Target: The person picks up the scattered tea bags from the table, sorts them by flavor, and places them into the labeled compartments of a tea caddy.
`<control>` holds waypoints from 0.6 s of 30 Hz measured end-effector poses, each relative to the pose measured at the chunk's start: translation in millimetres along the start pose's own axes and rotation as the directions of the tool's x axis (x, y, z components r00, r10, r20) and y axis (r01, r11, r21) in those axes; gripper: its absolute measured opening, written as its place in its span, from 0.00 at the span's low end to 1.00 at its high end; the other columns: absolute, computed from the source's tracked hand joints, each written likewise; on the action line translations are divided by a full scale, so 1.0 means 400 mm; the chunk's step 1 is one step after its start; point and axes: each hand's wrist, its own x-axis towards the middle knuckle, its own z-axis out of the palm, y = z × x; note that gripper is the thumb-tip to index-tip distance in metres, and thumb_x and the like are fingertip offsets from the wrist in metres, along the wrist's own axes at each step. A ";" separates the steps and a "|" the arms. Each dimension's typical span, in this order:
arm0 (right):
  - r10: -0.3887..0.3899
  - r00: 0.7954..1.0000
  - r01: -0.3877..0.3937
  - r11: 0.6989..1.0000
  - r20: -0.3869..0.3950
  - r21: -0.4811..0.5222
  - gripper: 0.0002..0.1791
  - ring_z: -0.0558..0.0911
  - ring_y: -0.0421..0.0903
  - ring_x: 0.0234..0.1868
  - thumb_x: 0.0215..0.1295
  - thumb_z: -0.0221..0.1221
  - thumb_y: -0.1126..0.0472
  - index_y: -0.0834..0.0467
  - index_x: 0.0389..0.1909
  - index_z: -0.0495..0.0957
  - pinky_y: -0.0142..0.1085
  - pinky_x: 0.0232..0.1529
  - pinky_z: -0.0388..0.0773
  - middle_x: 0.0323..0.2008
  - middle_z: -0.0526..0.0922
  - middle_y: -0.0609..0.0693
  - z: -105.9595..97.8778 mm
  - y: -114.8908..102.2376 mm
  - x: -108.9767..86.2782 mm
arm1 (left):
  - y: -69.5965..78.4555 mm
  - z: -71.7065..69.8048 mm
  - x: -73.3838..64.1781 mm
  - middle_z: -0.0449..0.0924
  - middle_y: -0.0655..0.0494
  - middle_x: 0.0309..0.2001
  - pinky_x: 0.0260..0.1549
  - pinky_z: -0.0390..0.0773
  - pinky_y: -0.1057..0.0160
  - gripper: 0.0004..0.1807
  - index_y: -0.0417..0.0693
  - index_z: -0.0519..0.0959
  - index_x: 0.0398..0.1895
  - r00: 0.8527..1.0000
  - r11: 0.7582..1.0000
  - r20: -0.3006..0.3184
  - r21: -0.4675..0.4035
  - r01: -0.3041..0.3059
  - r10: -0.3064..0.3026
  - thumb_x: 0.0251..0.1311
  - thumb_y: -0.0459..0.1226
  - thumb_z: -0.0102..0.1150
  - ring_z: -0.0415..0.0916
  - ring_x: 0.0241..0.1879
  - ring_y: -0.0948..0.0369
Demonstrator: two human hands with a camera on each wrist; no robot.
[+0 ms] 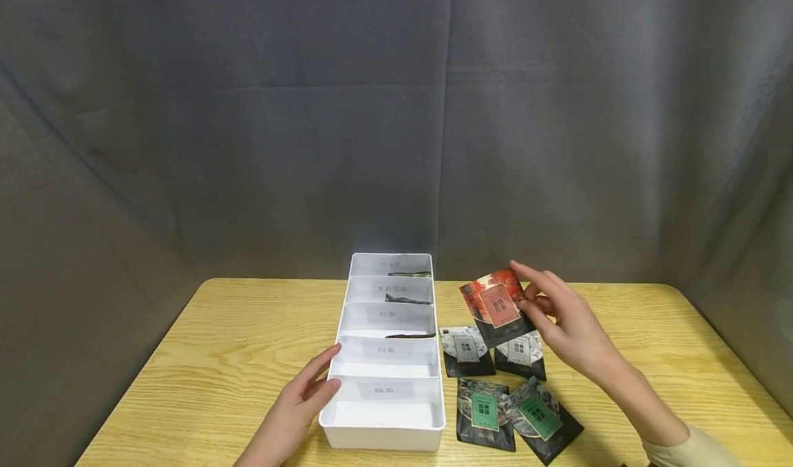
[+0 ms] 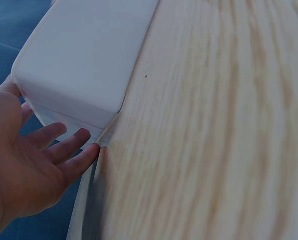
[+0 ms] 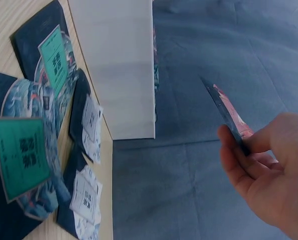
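My right hand (image 1: 570, 322) pinches a red and black tea packet (image 1: 498, 308) by its right edge, above the other packets. Seen from the right wrist, the red packet (image 3: 228, 112) is nearly edge-on between thumb and fingers. With relaxed fingers, my left hand (image 1: 296, 406) touches the left side of a long white divided box (image 1: 384, 438). The left wrist view shows the left hand (image 2: 43, 160) against the box wall (image 2: 83, 55). Dark packet edges show in the box's three far compartments, one packet (image 1: 410, 336) in the third from the back; the two near compartments hold nothing visible.
Right of the box lie two white and black packets, one left (image 1: 466, 351) and one right (image 1: 522, 353). Nearer are two green-labelled packets, one (image 1: 485, 413) beside the other (image 1: 544, 419). A wooden table (image 1: 217, 364) meets a grey curtain (image 1: 310, 143) behind.
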 end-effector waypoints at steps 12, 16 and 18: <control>0.058 0.998 -0.058 0.993 -0.003 0.102 0.25 0.78 0.40 0.27 0.68 0.58 0.73 0.57 0.65 0.69 0.30 0.22 0.72 0.34 0.74 0.50 0.043 -0.012 0.030 | -0.001 -0.002 -0.001 0.62 0.48 0.74 0.65 0.73 0.48 0.29 0.64 0.69 0.71 1.000 1.000 0.000 -0.024 -0.021 0.021 0.67 0.50 0.59 0.66 0.69 0.45; 0.049 0.999 -0.048 0.991 -0.007 0.123 0.34 0.79 0.39 0.29 0.69 0.56 0.74 0.53 0.73 0.63 0.30 0.23 0.72 0.36 0.74 0.50 0.056 -0.020 0.042 | -0.002 -0.001 -0.001 0.62 0.50 0.74 0.65 0.72 0.48 0.29 0.64 0.68 0.71 1.000 1.000 0.000 -0.022 -0.015 0.015 0.67 0.51 0.59 0.66 0.69 0.45; 0.044 0.999 -0.042 0.993 -0.014 0.114 0.35 0.77 0.38 0.29 0.68 0.56 0.75 0.52 0.74 0.62 0.29 0.24 0.72 0.37 0.73 0.50 0.062 -0.025 0.049 | -0.001 -0.001 0.000 0.62 0.50 0.74 0.66 0.72 0.48 0.29 0.65 0.68 0.71 1.000 1.000 0.002 -0.020 -0.009 0.009 0.67 0.51 0.59 0.66 0.69 0.45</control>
